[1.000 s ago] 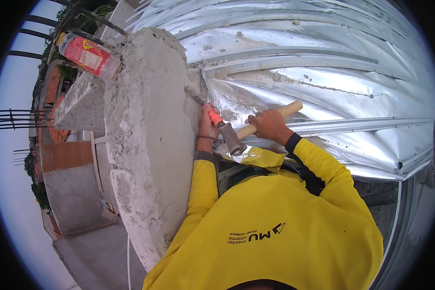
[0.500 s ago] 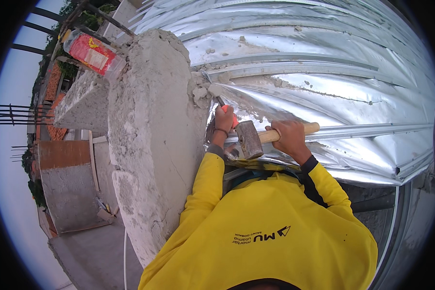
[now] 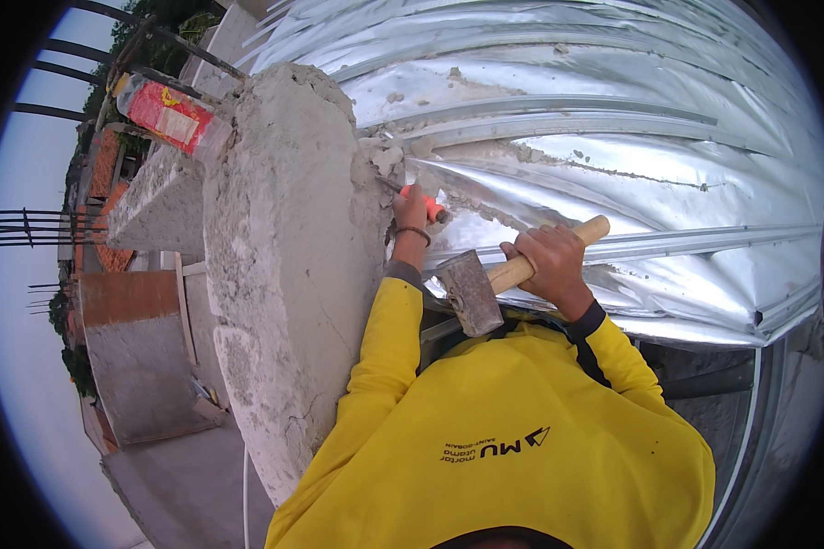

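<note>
My left hand (image 3: pixel 410 215) is closed around the orange grip of a chisel (image 3: pixel 435 210). The chisel's dark shaft slants up and left, its tip at the chipped edge of a rough grey concrete wall (image 3: pixel 284 229). My right hand (image 3: pixel 551 263) grips the pale wooden handle of a sledgehammer (image 3: pixel 470 291). Its blocky, worn steel head hangs below the chisel's end, apart from it, close to my yellow shirt. Broken concrete lumps (image 3: pixel 384 157) lie around the chisel's tip, and whether the tip touches the wall is hard to make out.
Crinkled silver foil sheeting (image 3: pixel 632 201) spreads to the right, crossed by metal battens (image 3: pixel 568 110) and sprinkled with debris. A plastic bottle with a red label (image 3: pixel 169 114) rests at the wall's far end beside protruding steel bars (image 3: pixel 197 50). Beyond the wall, a lower concrete surface (image 3: pixel 183 485) drops away.
The hammer head has swung back toward my body, away from the chisel's end. The chisel has tilted flatter, its tip shifting left toward the wall.
</note>
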Demonstrator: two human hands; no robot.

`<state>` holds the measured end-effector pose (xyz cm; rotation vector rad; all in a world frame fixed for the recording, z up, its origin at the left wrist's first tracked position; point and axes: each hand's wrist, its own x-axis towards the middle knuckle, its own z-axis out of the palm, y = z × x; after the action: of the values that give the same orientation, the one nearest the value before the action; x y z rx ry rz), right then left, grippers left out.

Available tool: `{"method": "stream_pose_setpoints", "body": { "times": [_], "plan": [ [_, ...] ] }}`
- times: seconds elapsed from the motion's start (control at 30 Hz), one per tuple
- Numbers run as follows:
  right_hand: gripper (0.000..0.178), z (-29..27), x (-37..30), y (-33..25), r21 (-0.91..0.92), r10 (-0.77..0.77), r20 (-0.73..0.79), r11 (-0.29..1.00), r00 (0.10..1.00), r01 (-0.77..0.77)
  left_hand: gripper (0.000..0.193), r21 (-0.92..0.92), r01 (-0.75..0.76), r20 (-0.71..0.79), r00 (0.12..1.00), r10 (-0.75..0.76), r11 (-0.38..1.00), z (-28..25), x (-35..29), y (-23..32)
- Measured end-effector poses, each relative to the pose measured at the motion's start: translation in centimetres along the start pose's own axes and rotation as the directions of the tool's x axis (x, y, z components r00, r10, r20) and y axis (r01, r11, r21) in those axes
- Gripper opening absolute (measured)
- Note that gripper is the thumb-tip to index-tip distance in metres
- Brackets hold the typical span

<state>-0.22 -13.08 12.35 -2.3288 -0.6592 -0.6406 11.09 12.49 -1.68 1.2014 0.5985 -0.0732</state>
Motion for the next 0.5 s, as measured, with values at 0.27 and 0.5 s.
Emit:
{"method": "stream_pose_setpoints", "body": {
  "times": [0.27,0.5],
  "plan": [
    [0.017,-0.7,-1.0,0.9,-0.042,0.084,-0.024,0.995,0.996,-0.085,0.015,0.024,0.024,0.013,1.0,-0.025,0.999,1.4,-1.1,0.5],
    [0.025,0.5,0.4,1.5,0.043,0.069,0.002,0.997,0.998,-0.069,0.018,-0.199,0.088,-0.019,0.995,-0.094,0.976,-1.3,3.3,2.0]
  ]
}}
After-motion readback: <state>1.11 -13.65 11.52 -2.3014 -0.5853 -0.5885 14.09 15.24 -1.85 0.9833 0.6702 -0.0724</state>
